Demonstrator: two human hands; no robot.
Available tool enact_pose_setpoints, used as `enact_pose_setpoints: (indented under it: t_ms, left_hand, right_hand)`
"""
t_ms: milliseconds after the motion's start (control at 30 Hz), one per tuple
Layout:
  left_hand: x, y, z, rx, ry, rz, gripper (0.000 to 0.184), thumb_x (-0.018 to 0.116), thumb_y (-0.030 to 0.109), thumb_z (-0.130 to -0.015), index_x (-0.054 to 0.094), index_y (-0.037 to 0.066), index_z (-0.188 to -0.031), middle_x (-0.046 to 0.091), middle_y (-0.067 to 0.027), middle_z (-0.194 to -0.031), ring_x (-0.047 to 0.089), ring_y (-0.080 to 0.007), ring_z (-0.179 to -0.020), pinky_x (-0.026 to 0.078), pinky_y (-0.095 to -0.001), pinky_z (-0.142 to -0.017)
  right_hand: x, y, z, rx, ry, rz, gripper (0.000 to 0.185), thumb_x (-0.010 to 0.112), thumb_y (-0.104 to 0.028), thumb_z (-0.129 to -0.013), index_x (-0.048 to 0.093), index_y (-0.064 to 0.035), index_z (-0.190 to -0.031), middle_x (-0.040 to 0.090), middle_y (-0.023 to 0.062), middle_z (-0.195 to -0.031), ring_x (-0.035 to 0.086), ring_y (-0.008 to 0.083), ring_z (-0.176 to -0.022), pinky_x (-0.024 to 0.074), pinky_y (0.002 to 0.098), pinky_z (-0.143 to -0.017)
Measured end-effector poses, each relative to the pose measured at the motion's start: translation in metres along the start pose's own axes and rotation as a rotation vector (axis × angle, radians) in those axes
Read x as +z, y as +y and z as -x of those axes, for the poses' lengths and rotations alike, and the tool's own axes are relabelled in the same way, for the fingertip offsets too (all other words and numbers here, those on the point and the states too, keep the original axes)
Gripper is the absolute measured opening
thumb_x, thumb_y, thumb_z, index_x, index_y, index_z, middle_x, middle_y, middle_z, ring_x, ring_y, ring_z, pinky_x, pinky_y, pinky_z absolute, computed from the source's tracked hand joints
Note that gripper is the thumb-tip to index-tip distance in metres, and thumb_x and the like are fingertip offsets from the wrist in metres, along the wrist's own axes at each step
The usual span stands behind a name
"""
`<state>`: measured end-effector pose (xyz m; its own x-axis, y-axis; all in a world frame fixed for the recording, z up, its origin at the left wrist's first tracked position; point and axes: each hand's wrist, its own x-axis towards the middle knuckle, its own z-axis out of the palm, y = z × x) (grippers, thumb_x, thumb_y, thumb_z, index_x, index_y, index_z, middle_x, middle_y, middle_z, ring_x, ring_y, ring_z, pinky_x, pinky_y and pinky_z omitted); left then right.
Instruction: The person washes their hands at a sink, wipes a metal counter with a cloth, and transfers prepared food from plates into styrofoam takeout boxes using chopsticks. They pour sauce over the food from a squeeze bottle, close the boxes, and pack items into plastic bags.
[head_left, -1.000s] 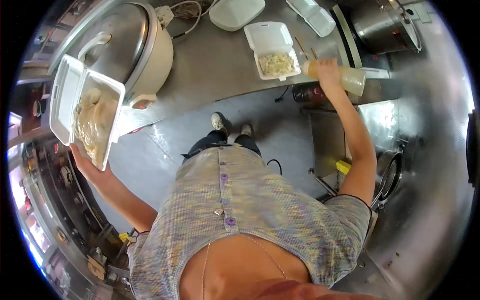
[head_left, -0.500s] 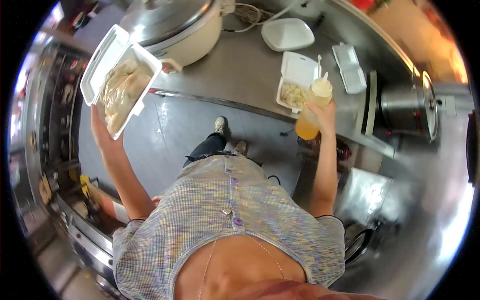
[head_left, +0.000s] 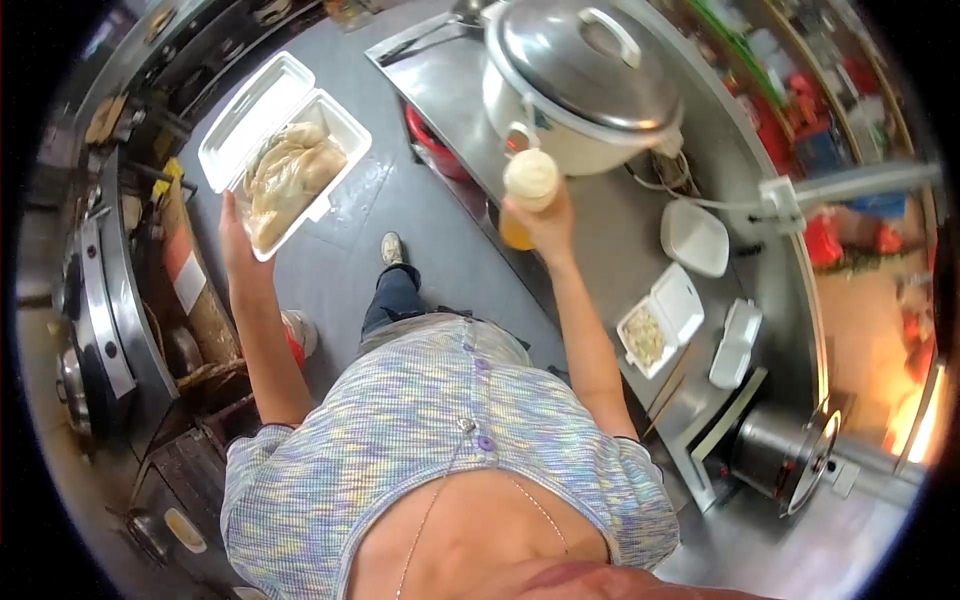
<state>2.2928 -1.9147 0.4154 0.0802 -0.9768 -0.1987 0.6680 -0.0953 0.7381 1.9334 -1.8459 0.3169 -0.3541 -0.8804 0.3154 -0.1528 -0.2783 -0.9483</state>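
My left hand point(head_left: 243, 240) holds up an open white foam box point(head_left: 345, 130) from below, at the upper left. Pale food in clear plastic point(head_left: 293, 180) lies in its lower half. In my right hand point(head_left: 545, 225) is an upright squeeze bottle point(head_left: 530, 178) with a pale top and yellow-orange content lower down. The bottle is just in front of a large white cooker point(head_left: 570, 140) with a metal lid. Further right, another open foam box point(head_left: 677, 303) with pale chopped food stands on the metal counter point(head_left: 595, 275).
A foam lid or box point(head_left: 695, 238) and a small foam box point(head_left: 736, 343) lie on the counter at the right, near chopsticks point(head_left: 668, 395). A steel pot point(head_left: 778, 450) stands lower right. Racks and shelves point(head_left: 130, 270) line the left side.
The view has turned left, with the counter now slanting down to the right. My right hand has carried the bottle from beside the filled box to the cooker. My left hand still holds its box.
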Motion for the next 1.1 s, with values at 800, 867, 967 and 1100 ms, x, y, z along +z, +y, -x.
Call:
enact_pose_setpoints:
  t_ms: [800, 867, 967, 1100]
  left_hand:
    - [0.069, -0.051, -0.231, -0.303, -0.269, -0.084, 0.050, 0.027, 0.039, -0.093, 0.029, 0.004, -0.128, 0.041, -0.0126, -0.125, 0.044, -0.0238, -0.113, 0.038, -0.0353, -0.094]
    - [0.085, -0.069, -0.229, -0.367, -0.334, -0.109, 0.051, 0.026, 0.040, -0.093, 0.029, 0.004, -0.128, 0.041, -0.0126, -0.124, 0.045, -0.0231, -0.112, 0.038, -0.0350, -0.094]
    - [0.121, -0.077, -0.202, -0.411, -0.460, -0.244, 0.068, 0.027, 0.055, -0.088, 0.030, 0.001, -0.128, 0.044, -0.0112, -0.123, 0.047, -0.0220, -0.110, 0.037, -0.0342, -0.094]
    - [0.153, -0.091, -0.158, -0.265, -0.485, -0.183, 0.096, 0.017, 0.078, -0.072, 0.028, 0.004, -0.132, 0.041, -0.0098, -0.128, 0.040, -0.0225, -0.116, 0.027, -0.0344, -0.100]
  right_hand:
    - [0.165, 0.058, -0.192, 0.330, -0.091, -0.078, 0.074, 0.065, -0.011, -0.070, 0.025, -0.0029, -0.131, 0.033, 0.0122, -0.131, 0.030, 0.0224, -0.123, 0.0286, 0.0341, -0.099]
    - [0.176, 0.042, -0.170, 0.309, -0.159, -0.231, 0.064, 0.060, -0.013, -0.076, 0.027, -0.0042, -0.130, 0.037, 0.0077, -0.128, 0.036, 0.0190, -0.117, 0.0319, 0.0322, -0.097]
    - [0.171, 0.005, -0.152, 0.165, -0.060, -0.400, 0.053, 0.054, -0.024, -0.084, 0.030, -0.0059, -0.128, 0.039, 0.0068, -0.124, 0.041, 0.0191, -0.113, 0.0378, 0.0316, -0.093]
    - [0.135, -0.017, -0.126, 0.180, -0.030, -0.990, 0.055, 0.058, -0.031, -0.081, 0.034, -0.0071, -0.125, 0.042, 0.0075, -0.122, 0.043, 0.0220, -0.113, 0.0390, 0.0364, -0.095]
